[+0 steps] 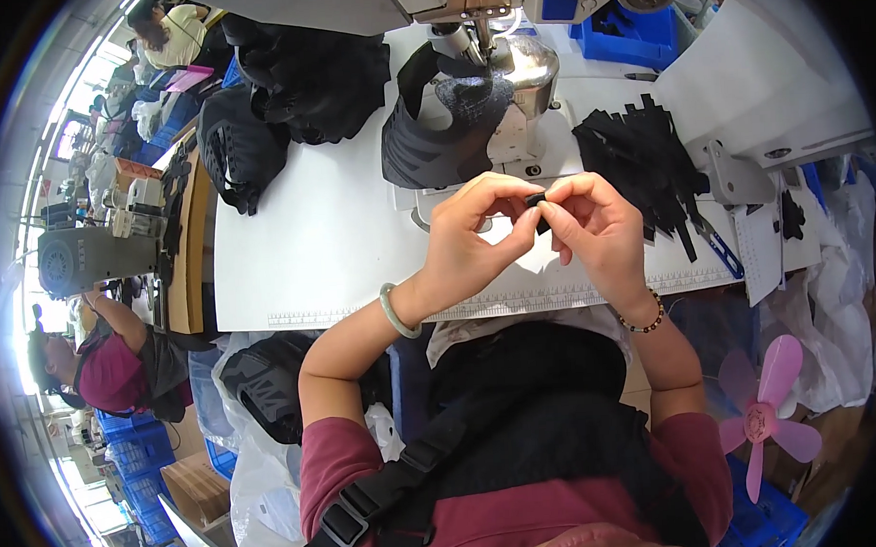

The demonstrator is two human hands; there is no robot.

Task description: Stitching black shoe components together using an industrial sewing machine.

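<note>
My left hand (480, 225) and my right hand (597, 229) meet above the white table, just in front of the sewing machine (523, 104). Both are closed in a pinch on one small black strip (542, 224), which is mostly covered by my fingertips. Beyond my left hand, a black shoe upper (437, 137) with a rounded opening lies under the machine's lit needle area. A loose pile of black strips (638, 152) is spread to the right of my right hand.
Black fabric pieces (312, 74) and another black upper (240, 150) lie at the table's left. Snips with a blue handle (721, 253) sit near the right edge. A ruler strip (362, 315) runs along the front. A pink fan (760, 421) stands at lower right. Other people work at left.
</note>
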